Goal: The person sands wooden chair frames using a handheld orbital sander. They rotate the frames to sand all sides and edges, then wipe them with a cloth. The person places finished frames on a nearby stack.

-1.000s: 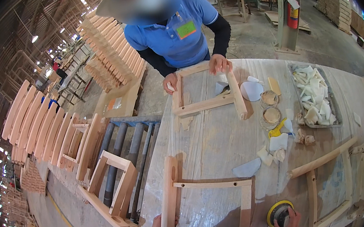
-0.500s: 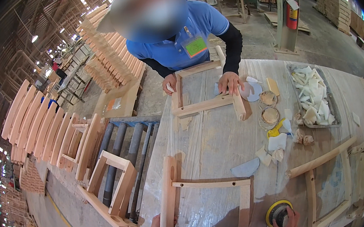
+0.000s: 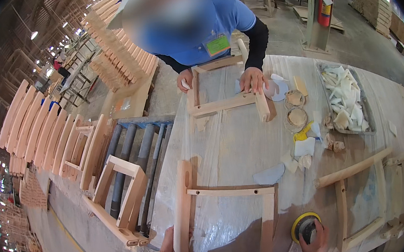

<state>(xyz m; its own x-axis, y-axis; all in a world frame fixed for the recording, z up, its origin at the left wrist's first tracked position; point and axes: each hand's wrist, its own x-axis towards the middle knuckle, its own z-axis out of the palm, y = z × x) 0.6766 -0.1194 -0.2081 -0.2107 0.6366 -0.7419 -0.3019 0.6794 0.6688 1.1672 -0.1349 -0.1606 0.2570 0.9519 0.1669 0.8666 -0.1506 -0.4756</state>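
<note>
At the near edge of the table lies a pale wooden frame [image 3: 229,191] with a thick rounded post on its left. My left hand [image 3: 167,242] is closed around that post; its fingers are mostly hidden behind the wood. To the right of the frame, my right hand [image 3: 315,243] grips a round sander [image 3: 305,227] with a black body and yellow rim. The sander is apart from the frame, low over or on the table; which one I cannot tell.
Across the table [image 3: 224,148], a person in blue [image 3: 229,18] handles another wooden frame [image 3: 224,104]. A tray of white scraps [image 3: 372,124], round tubs [image 3: 296,116] and sanding sheets [image 3: 269,174] lie right. More frames sit right [image 3: 356,170] and on the left roller conveyor [image 3: 147,144].
The view has shifted slightly, with more of my forearms and blue clothing showing below. My left hand stays on the post, and my right hand still holds the sander.
</note>
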